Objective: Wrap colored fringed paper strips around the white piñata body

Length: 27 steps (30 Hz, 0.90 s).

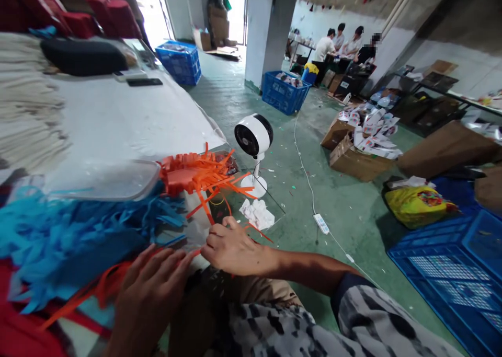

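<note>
Orange strips: thin cut paper or foam sheet, hard to tell which, lying in a loose tangled pile at the near corner of the bench, with a few long ones trailing down toward the person. I'd judge them near weightless, floppy and easy to tear or crease; they will snag on each other if pulled from the middle of the pile. Best grip looks like a light pinch at a free end, with the other end pressed flat to stop it sliding. Left hand lies palm down, fingers spread flat over the trailing orange strips, nothing gripped. Right hand is curled narrow, fingertips closed on what looks like a strip end just off the left fingertips; the actual pinch is partly hidden. Touching the orange pile on its left is blue fringe, same soft cut stuff, with a clear plastic lid resting on it. Red material sits at the near-left edge. Beyond the bench corner are a crumpled white tissue, a small white fan on the floor, and a power strip well apart.
</note>
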### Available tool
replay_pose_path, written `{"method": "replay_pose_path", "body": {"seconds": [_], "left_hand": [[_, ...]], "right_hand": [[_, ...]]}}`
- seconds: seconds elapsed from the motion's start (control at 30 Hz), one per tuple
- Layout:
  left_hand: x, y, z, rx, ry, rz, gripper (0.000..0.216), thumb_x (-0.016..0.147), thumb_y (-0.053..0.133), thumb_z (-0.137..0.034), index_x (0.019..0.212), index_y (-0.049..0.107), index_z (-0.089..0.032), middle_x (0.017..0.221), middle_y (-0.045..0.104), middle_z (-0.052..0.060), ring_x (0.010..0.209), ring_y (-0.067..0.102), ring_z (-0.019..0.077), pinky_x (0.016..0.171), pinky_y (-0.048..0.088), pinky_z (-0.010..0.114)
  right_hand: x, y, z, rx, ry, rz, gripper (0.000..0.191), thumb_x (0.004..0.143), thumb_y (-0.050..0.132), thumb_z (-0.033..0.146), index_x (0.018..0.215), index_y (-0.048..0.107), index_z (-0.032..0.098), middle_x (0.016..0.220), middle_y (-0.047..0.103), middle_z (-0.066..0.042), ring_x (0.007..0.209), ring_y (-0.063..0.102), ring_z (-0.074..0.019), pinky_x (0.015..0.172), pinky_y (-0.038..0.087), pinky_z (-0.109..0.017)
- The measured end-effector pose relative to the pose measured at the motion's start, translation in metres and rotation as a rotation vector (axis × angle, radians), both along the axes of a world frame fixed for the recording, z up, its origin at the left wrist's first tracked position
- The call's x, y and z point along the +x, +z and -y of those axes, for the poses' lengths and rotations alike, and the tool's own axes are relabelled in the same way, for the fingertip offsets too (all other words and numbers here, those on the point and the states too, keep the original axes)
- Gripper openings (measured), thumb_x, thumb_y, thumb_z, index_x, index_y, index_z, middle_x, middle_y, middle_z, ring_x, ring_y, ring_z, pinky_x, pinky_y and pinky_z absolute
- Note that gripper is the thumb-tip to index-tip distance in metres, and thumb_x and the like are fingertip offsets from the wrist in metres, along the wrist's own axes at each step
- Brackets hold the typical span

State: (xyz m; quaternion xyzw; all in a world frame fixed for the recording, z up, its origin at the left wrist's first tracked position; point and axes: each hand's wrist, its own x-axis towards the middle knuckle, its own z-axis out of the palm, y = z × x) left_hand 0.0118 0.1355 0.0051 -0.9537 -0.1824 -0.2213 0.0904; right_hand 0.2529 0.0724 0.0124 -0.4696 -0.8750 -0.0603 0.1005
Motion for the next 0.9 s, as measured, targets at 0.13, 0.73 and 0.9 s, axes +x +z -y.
{"method": "replay_pose_path", "body": {"seconds": [0.13, 0.73, 0.9], "left_hand": [[-0.002, -0.005, 0.002, -0.076, 0.015, 0.006, 0.033, 0.094, 0.060, -0.013, 0.121, 0.071, -0.028, 0.109, 0.080, 0.004, 0.101, 0.073, 0.0294, 0.107, 0.045, 0.051], [-0.005, -0.001, 0.037, -0.431, 0.295, 0.242, 0.011, 0.100, 0.068, -0.027, 0.093, 0.076, -0.027, 0.093, 0.079, -0.001, 0.095, 0.070, 0.0182, 0.117, 0.041, 0.048], [0.002, -0.001, 0.038, -0.455, 0.347, 0.153, 0.018, 0.104, 0.060, -0.027, 0.092, 0.073, -0.024, 0.094, 0.077, 0.000, 0.095, 0.068, 0.0194, 0.122, 0.037, 0.053]], "right_hand": [[0.002, -0.002, 0.000, -0.018, -0.037, -0.028, 0.015, 0.107, 0.049, 0.018, 0.100, 0.063, 0.019, 0.095, 0.067, -0.004, 0.098, 0.051, -0.0240, 0.081, 0.029, -0.042], [0.031, -0.005, 0.010, -0.131, -0.045, -0.378, 0.016, 0.104, 0.063, 0.033, 0.101, 0.077, 0.025, 0.100, 0.079, -0.003, 0.109, 0.059, -0.0248, 0.091, 0.029, -0.042], [0.032, -0.003, 0.009, -0.179, -0.043, -0.411, 0.013, 0.103, 0.065, 0.031, 0.101, 0.076, 0.025, 0.100, 0.078, -0.003, 0.106, 0.062, -0.0233, 0.091, 0.033, -0.040]]}}
